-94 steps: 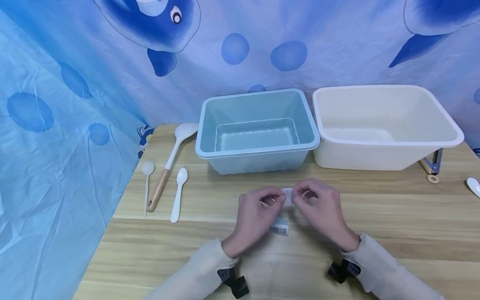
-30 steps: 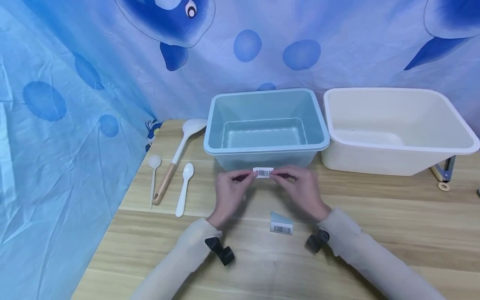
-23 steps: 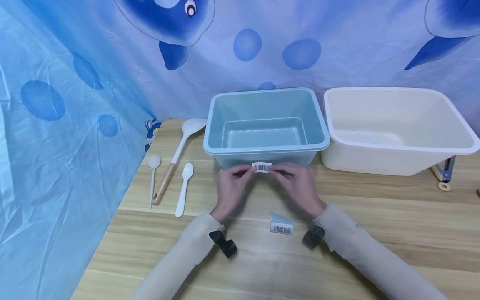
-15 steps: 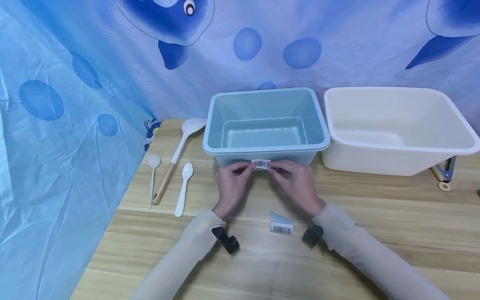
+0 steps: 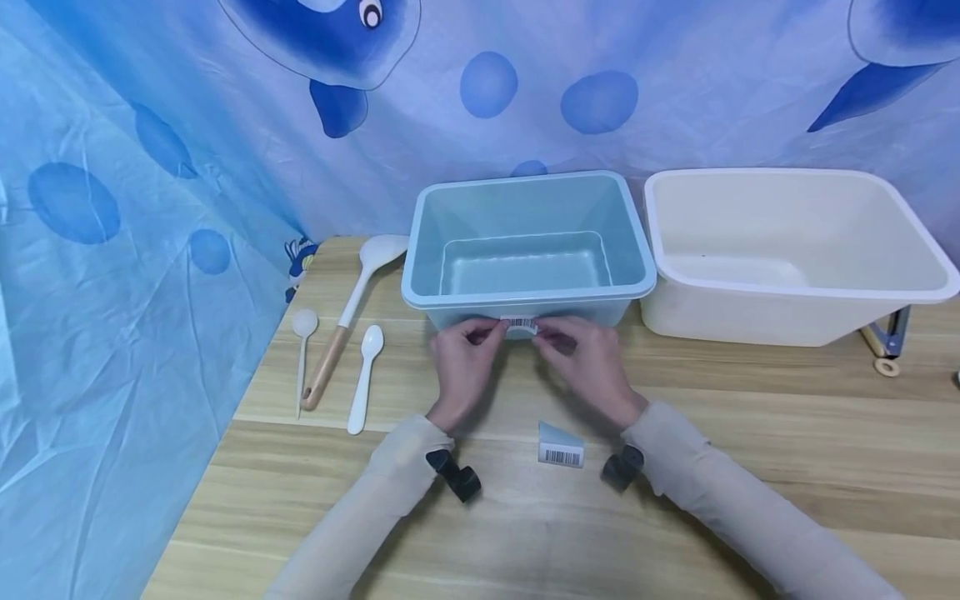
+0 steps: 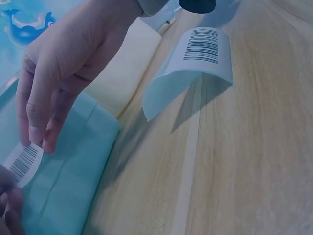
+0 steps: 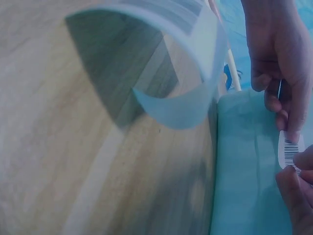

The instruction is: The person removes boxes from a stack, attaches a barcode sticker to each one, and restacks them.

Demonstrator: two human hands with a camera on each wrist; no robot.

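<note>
A white barcode sticker (image 5: 519,323) lies along the front wall of the light blue bin (image 5: 600,312), just below its rim, its lower edge curling outward. My left hand (image 5: 467,367) pinches the sticker's left end between thumb and fingers. At its right end, my right hand (image 5: 588,362) pinches it the same way. The right wrist view has the left hand (image 7: 281,58) at the sticker (image 7: 289,149), fingertips close to the blue wall. On the table between my forearms rests a curled pale blue backing sheet (image 5: 558,442) bearing another barcode label (image 6: 203,46).
Right of the blue bin stands a white bin (image 5: 802,293). A white ladle with a tan handle (image 5: 352,304), a small white spoon (image 5: 365,379) and a thin long-handled spoon (image 5: 302,358) lie at left. A metal piece with a wooden ring (image 5: 887,367) is under the white bin's right end.
Both hands have moved forward from mid-table with the sticker, which now sits higher against the blue bin's front wall. The backing sheet has stayed on the table.
</note>
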